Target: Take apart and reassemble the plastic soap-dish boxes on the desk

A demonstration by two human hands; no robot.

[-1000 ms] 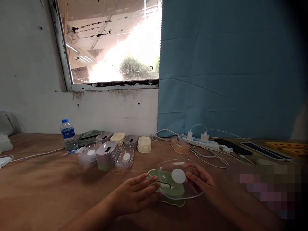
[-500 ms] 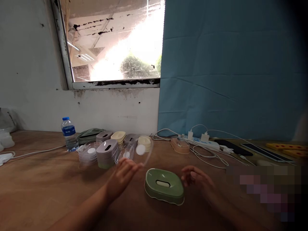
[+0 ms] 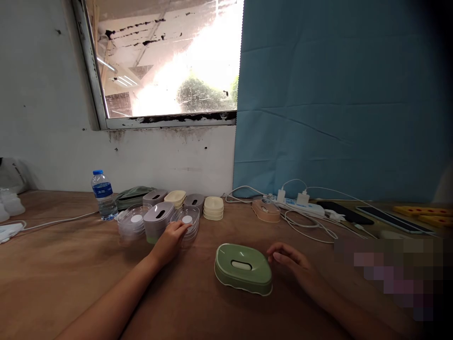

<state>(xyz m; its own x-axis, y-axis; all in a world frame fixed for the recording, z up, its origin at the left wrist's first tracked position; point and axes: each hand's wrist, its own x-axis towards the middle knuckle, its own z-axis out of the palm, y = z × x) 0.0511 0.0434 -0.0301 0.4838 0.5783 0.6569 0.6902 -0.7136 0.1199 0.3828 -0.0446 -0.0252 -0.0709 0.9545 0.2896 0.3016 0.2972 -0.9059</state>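
My left hand (image 3: pixel 175 233) is over a stack of clear plastic lids (image 3: pixel 194 219) with a white round sticker on top. Its fingers pinch the near edge of the top lid. In front of me a green oval box (image 3: pixel 244 257) with a slot in its top sits on the table. My right hand (image 3: pixel 288 257) hovers close to the right side of that box, its fingers loosely curved and holding nothing.
Left of the hand stand another stack of clear lids (image 3: pixel 130 226), lilac-grey covers (image 3: pixel 159 215) and cream pieces (image 3: pixel 213 208). A water bottle (image 3: pixel 104 196) is behind them. At the back right lie a peach cover (image 3: pixel 266 210), a power strip (image 3: pixel 311 209), cables and phones (image 3: pixel 345 212).
My left hand has carried a clear lid leftward and down onto the stack of lids. The right hand stays beside the green box.
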